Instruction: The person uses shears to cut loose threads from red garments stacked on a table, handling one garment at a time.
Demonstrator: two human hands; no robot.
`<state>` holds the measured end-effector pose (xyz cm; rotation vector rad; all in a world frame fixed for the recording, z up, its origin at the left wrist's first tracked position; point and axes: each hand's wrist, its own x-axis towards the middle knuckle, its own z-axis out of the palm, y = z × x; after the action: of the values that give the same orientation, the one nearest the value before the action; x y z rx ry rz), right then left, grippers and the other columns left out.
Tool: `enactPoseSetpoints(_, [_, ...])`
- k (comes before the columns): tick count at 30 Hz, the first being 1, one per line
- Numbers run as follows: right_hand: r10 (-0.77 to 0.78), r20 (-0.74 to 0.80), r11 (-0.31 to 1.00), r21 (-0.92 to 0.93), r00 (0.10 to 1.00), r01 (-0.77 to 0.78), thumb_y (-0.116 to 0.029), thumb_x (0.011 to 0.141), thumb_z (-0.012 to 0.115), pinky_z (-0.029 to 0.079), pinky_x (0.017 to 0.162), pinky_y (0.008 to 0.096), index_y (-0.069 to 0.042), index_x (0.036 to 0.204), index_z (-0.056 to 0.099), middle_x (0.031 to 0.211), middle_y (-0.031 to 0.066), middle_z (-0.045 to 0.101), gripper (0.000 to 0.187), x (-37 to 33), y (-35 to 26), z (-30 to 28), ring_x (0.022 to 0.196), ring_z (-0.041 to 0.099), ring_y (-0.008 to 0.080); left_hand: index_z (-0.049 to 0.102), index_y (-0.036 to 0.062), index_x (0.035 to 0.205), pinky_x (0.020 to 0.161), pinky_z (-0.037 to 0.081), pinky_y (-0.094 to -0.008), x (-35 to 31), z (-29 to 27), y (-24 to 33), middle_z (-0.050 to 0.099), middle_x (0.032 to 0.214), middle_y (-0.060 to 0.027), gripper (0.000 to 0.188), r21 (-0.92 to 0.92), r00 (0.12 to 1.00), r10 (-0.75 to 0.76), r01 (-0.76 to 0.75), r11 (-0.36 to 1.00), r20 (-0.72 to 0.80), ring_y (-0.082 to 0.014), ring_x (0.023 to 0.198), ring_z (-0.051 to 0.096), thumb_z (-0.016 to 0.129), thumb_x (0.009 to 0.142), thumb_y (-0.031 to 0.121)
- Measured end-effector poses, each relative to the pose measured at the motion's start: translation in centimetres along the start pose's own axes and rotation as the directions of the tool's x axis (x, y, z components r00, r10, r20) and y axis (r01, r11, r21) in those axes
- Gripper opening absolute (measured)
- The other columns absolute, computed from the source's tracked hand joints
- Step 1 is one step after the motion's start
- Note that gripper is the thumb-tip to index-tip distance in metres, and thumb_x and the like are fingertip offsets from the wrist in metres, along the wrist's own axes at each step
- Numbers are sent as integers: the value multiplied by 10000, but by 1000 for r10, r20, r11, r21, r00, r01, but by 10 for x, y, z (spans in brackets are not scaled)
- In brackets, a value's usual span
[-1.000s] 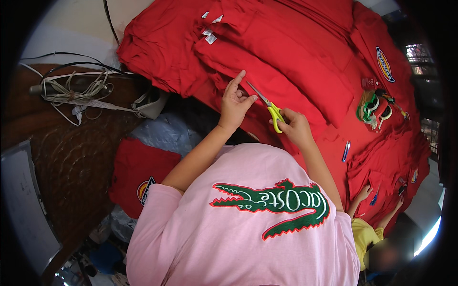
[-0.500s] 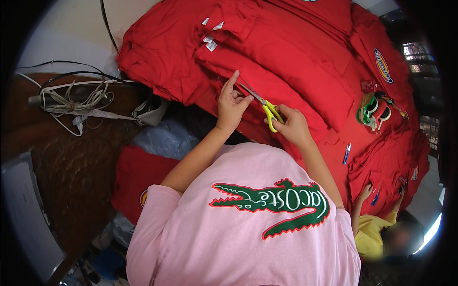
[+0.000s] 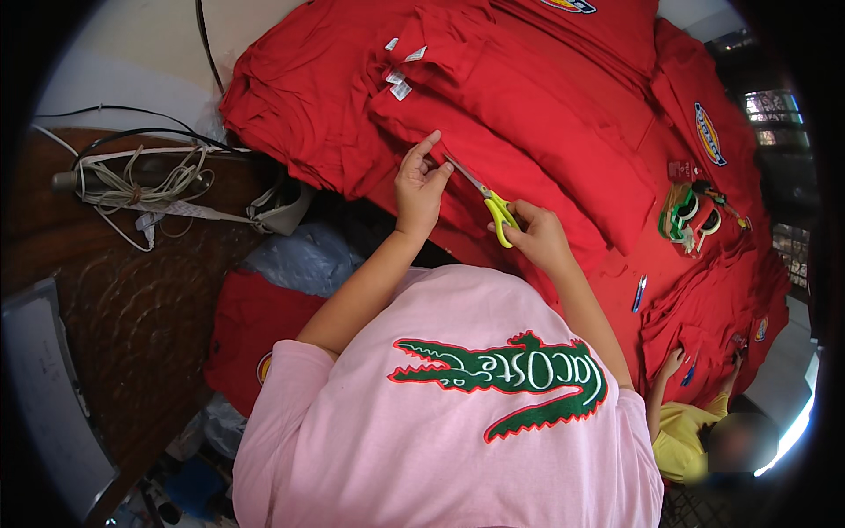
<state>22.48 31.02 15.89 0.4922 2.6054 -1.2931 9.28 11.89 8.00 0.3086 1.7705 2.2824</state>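
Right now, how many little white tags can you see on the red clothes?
4 that I can tell. Two white tags sit near the top of the red pile, two more just below, above the left hand. Folds may hide others.

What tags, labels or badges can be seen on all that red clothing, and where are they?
Small white sewn-in neck tags: near the top of the red garment pile, rectangular.
Oval blue and yellow badge: on the red fabric at right.
Round yellow-rimmed badge: on the folded red garment at lower left, partly hidden.
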Motion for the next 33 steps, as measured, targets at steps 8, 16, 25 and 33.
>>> enactPoseSetpoints(8, [-75,-26,992,-104,997,72,-223,831,810,398,561,305,2,1019,717,642,61,546,308,22,-13,1,575,472,108,433,23,1539,854,492,-184,2,5,23,553,1289,-21,736,-84,1000,15,-14,996,17,-36,928,538,664,867,-171])
enactPoseSetpoints(16, [1,28,999,53,1000,-2,-208,853,825,373,550,285,19,1023,717,645,20,554,304,32,5,9,590,433,69,499,50,1507,784,524,-189,15,-2,12,521,1280,-12,712,-146,998,-19,11,989,-54,-36,908,563,712,854,-140])
enactPoseSetpoints(25, [-118,9,989,-92,993,118,-273,816,755,458,575,397,-21,970,700,642,142,597,301,57,-12,7,573,605,249,337,44,1586,888,554,-228,22,-4,23,516,1372,-64,849,-213,1000,0,0,977,1,-112,1139,619,658,841,-202])
enactPoseSetpoints(33, [-96,30,995,-13,995,96,-213,842,761,437,548,359,-4,934,687,615,126,578,240,64,-2,7,526,549,203,353,44,1581,870,552,-225,25,-6,20,538,1332,-49,830,-154,999,25,-31,988,-44,-96,1088,613,672,850,-183])
